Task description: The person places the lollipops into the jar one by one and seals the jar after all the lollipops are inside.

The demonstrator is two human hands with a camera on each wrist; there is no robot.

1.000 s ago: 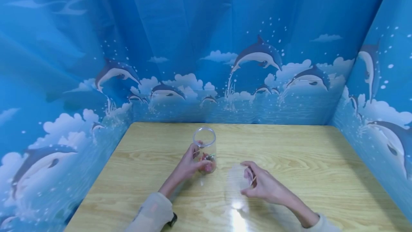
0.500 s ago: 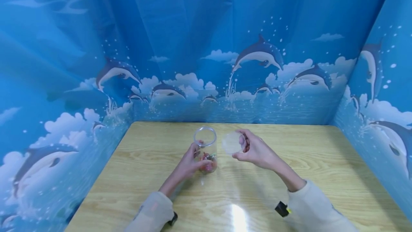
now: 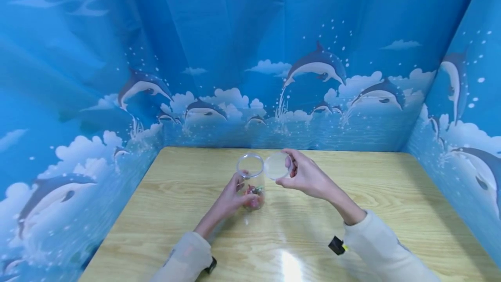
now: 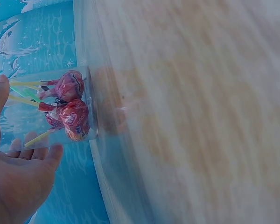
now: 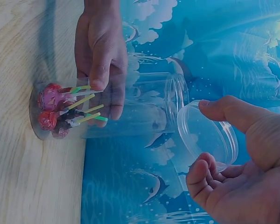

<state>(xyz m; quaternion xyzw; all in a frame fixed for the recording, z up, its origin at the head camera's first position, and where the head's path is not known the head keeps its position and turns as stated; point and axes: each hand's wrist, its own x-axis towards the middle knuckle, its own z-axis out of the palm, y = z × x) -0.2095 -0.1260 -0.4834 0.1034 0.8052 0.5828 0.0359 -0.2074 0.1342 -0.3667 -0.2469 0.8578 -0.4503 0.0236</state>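
Note:
A clear plastic jar [image 3: 256, 182] stands upright on the table with its mouth uncovered. Several wrapped lollipops [image 4: 72, 109] lie at its bottom, heads down, with yellow and green sticks [image 5: 91, 114] pointing up. My left hand [image 3: 231, 199] grips the jar's side, thumb and fingers curled round it. In my right hand [image 3: 307, 175] is a round translucent lid [image 3: 276, 166], pinched at its edge between thumb and fingers. In the right wrist view the lid [image 5: 207, 135] is tilted, right beside the jar's rim [image 5: 177, 105].
The wood-grain table [image 3: 372, 199] extends to both sides, with a bright glare spot in front. A blue curtain with printed dolphins [image 3: 235, 55] encloses the back and sides. A small black device [image 3: 337, 245] sits by the right sleeve.
My right hand has lifted the lid from low on the right, up and leftward to beside the jar's mouth. The left hand and the jar have stayed in place.

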